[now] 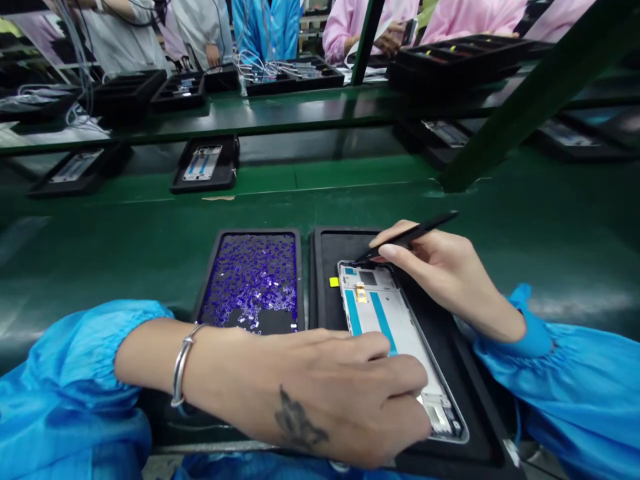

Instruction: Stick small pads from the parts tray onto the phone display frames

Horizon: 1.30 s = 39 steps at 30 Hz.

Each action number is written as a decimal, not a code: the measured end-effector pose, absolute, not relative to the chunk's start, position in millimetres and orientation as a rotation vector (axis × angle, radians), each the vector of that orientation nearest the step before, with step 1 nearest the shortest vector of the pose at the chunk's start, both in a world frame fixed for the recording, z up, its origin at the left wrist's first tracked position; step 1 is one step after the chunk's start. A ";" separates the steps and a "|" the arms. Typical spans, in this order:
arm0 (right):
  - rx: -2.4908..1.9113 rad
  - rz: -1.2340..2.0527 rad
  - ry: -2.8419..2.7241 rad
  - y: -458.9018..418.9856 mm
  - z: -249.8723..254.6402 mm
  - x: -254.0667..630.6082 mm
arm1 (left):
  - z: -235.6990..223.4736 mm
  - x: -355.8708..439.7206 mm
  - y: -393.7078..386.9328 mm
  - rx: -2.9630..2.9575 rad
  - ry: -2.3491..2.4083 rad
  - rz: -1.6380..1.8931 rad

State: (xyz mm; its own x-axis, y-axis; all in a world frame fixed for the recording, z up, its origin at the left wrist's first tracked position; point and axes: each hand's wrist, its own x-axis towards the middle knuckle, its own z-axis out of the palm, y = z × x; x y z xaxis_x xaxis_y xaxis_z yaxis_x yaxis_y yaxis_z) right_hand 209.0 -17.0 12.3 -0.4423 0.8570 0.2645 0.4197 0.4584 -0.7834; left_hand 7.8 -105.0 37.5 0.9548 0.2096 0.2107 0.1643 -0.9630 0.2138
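Observation:
My right hand (435,267) pinches a pair of slim black tweezers (417,232), whose tip meets the top edge of a phone frame (410,333). The frame is silver with blue strips and a small gold flex piece (361,292), and it lies in a black foam tray (327,240). Over the frame's lower left side is my left hand (345,393), its fingers curled and their tips hidden, so what they grip cannot be seen. Left of that tray, a shallow black tray (220,250) holds many tiny purple-edged clear pieces (255,273), partly covered by my left forearm.
A yellow tab (334,282) sticks out beside the phone frame. A green post (520,100) slants down to the green bench (125,247). Farther back are trays with phone frames (203,163), a raised shelf (280,110) with black boxes and cables, and several people in smocks.

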 end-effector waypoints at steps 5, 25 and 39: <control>-1.027 0.621 -2.218 -20.3 11.3 211.0 | 37.0 7.7 -106.2 2.860 0.310 0.385; -0.994 0.536 -2.265 -22.4 11.1 212.0 | 33.5 9.3 -108.3 2.906 0.313 0.358; -1.201 0.928 -1.959 -18.9 13.2 209.3 | 23.4 14.0 -112.3 2.866 0.357 0.501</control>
State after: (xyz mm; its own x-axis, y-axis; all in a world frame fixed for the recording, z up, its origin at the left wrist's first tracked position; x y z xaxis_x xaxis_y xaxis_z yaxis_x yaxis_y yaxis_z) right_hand 209.3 -18.9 13.2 -0.3676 0.9157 0.1624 0.4543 0.3292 -0.8278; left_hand 14.0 -112.3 23.4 0.9127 0.2715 0.3054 0.2001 -0.9485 0.2454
